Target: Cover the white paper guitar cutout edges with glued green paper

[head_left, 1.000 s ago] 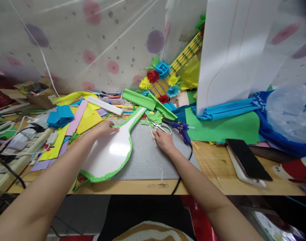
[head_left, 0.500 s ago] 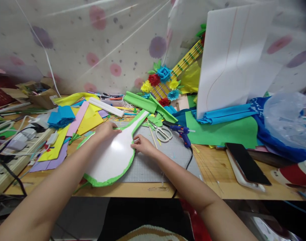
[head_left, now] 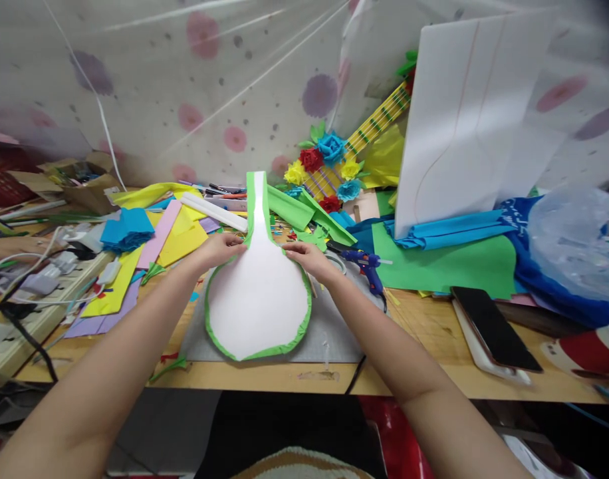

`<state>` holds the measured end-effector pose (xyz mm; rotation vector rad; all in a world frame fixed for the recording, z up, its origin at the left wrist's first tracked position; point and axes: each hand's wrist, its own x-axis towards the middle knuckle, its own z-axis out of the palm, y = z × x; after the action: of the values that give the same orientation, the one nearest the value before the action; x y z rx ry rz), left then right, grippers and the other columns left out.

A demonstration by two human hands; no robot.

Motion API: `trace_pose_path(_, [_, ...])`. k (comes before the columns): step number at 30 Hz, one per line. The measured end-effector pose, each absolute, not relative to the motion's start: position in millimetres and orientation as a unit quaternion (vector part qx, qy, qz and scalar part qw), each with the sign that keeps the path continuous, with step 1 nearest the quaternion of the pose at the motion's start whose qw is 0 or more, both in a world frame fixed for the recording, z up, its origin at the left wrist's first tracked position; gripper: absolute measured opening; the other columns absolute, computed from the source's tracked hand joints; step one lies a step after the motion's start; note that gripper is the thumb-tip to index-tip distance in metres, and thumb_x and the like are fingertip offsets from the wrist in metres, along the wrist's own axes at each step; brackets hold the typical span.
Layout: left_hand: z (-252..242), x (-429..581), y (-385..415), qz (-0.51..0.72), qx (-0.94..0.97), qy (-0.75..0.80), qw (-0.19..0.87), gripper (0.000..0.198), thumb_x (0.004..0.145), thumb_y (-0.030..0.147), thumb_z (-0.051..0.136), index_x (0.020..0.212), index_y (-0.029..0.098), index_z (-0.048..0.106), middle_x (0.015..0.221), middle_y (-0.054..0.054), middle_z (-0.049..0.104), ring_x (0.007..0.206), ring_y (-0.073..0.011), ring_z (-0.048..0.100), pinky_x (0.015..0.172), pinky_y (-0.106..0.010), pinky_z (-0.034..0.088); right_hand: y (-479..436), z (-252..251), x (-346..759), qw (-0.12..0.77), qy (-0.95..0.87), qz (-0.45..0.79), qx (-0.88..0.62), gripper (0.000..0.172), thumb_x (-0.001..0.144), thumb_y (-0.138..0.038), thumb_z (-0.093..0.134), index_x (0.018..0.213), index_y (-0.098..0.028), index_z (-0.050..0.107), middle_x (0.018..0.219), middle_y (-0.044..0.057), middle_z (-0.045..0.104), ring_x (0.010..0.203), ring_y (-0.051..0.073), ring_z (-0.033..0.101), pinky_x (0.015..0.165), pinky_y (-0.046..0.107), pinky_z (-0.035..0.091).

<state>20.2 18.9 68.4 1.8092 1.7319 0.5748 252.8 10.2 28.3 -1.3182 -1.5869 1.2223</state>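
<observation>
Between my hands is a white foam board cutout [head_left: 257, 299], shaped like a guitar with a round body and a narrow neck pointing away from me. Green crepe paper is folded over its edges. My left hand [head_left: 225, 249] pinches the left edge where the neck meets the body. On the opposite edge, at about the same height, my right hand [head_left: 307, 258] grips with thumb and fingers. Underneath lies a grey cutting mat [head_left: 342, 332]. A blue glue gun [head_left: 364, 263] rests to the right of my right hand, and scissors [head_left: 337, 262] are partly hidden behind that hand.
A paper-flower guitar [head_left: 329, 169] leans at the back beside a large white foam board [head_left: 449, 126]. Power strips [head_left: 35, 319] with cables line the left. Phones [head_left: 494, 329] and a red-and-white cup [head_left: 588, 349] sit at right. Another person's hand [head_left: 15, 247] shows at far left.
The cutout has turned so its neck points straight away, and it looks raised off the mat. Both hands moved with it to the right. Another person's hand has appeared at far left.
</observation>
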Motion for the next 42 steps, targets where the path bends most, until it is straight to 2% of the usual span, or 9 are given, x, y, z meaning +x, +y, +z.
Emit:
trace_pose_path(3, [58.7, 28.3, 17.4, 0.251, 0.651, 0.638, 0.325, 0.029, 0.058, 0.045, 0.063, 0.069, 0.018, 0.067, 0.064, 0.001, 0.063, 0.064, -0.0165, 0.056, 0.052, -0.024, 0.038, 16.5, 28.9, 252.8, 0.347, -0.626, 0.470, -0.517, 0.023, 0.077, -0.018, 0.057, 0.096, -0.017, 0.069, 0.094, 0.003, 0.070, 0.085, 0.014, 0.063, 0.082, 0.031, 0.047])
trace_pose_path(7, [53.7, 30.7, 18.9, 0.302, 0.588, 0.653, 0.369, 0.029, 0.051, 0.040, 0.068, 0.067, 0.016, 0.064, 0.064, 0.001, 0.062, 0.060, -0.0146, 0.054, 0.052, -0.024, 0.039, 17.4, 24.5, 255.5, 0.360, -0.622, 0.459, -0.523, 0.023, 0.080, -0.023, 0.056, 0.099, -0.016, 0.067, 0.104, 0.004, 0.068, 0.095, 0.015, 0.061, 0.087, 0.031, 0.046])
trace_pose_path(15, [51.0, 27.1, 18.6, 0.367, 0.535, 0.660, 0.379, 0.032, 0.047, 0.041, 0.072, 0.065, 0.017, 0.061, 0.060, 0.002, 0.060, 0.057, -0.0133, 0.052, 0.054, -0.025, 0.039, -2.2, 13.1, 269.5, 0.298, -0.596, 0.453, -0.593, 0.034, 0.084, -0.031, 0.052, 0.114, -0.017, 0.061, 0.119, 0.008, 0.062, 0.106, 0.020, 0.058, 0.090, 0.035, 0.046])
trace_pose_path(20, [42.3, 32.5, 17.3, 0.344, 0.578, 0.647, 0.358, 0.035, 0.051, 0.047, 0.069, 0.066, 0.016, 0.060, 0.056, 0.003, 0.055, 0.049, -0.0106, 0.045, 0.047, -0.024, 0.034, 5.5, 18.6, 278.5, 0.298, -0.604, 0.403, -0.620, 0.040, 0.086, -0.031, 0.047, 0.123, -0.019, 0.055, 0.131, 0.008, 0.054, 0.118, 0.021, 0.051, 0.101, 0.038, 0.037])
trace_pose_path(26, [49.9, 22.8, 9.9, 0.210, 0.664, 0.661, 0.279, 0.030, 0.062, 0.048, 0.062, 0.061, 0.018, 0.060, 0.060, -0.001, 0.062, 0.055, -0.0157, 0.054, 0.050, -0.025, 0.036, 15.1, 20.5, 302.5, 0.240, -0.659, 0.396, -0.592, 0.042, 0.086, -0.034, 0.048, 0.123, -0.018, 0.056, 0.132, 0.008, 0.053, 0.118, 0.022, 0.051, 0.102, 0.039, 0.036])
trace_pose_path(30, [62.5, -1.0, 13.1, 0.249, 0.623, 0.719, 0.183, 0.025, 0.071, 0.041, 0.052, 0.071, 0.019, 0.064, 0.068, -0.002, 0.066, 0.061, -0.0168, 0.057, 0.054, -0.025, 0.037, 16.3, 15.1, 308.6, 0.185, -0.690, 0.368, -0.595, 0.040, 0.087, -0.036, 0.047, 0.122, -0.019, 0.057, 0.132, 0.007, 0.054, 0.118, 0.023, 0.051, 0.101, 0.036, 0.037])
trace_pose_path(35, [66.8, -17.4, 16.2, 0.195, 0.576, 0.784, 0.123, 0.031, 0.075, 0.048, 0.051, 0.076, 0.020, 0.063, 0.067, -0.003, 0.064, 0.061, -0.0202, 0.058, 0.051, -0.027, 0.035, 19.0, 21.2, 296.2, 0.133, -0.727, 0.298, -0.604, 0.045, 0.089, -0.040, 0.044, 0.123, -0.013, 0.056, 0.131, 0.011, 0.053, 0.119, 0.024, 0.050, 0.100, 0.033, 0.036])
trace_pose_path(38, [57.9, -26.1, 14.9, 0.136, 0.578, 0.803, 0.047, 0.033, 0.075, 0.051, 0.052, 0.079, 0.021, 0.065, 0.080, -0.008, 0.067, 0.077, -0.0268, 0.061, 0.059, -0.032, 0.040, 20.2, 25.4, 288.3, 0.134, -0.730, 0.260, -0.618, 0.045, 0.089, -0.040, 0.045, 0.122, -0.012, 0.057, 0.130, 0.013, 0.055, 0.117, 0.026, 0.052, 0.098, 0.033, 0.037])
trace_pose_path(42, [38.1, -50.0, 18.2, 0.072, 0.623, 0.776, -0.071, 0.038, 0.076, 0.043, 0.054, 0.103, 0.018, 0.062, 0.112, -0.017, 0.061, 0.102, -0.0330, 0.056, 0.073, -0.038, 0.045, 19.3, 24.5, 285.1, 0.137, -0.732, 0.218, -0.630, 0.046, 0.089, -0.042, 0.042, 0.121, -0.013, 0.058, 0.124, 0.014, 0.059, 0.112, 0.029, 0.055, 0.093, 0.036, 0.040])
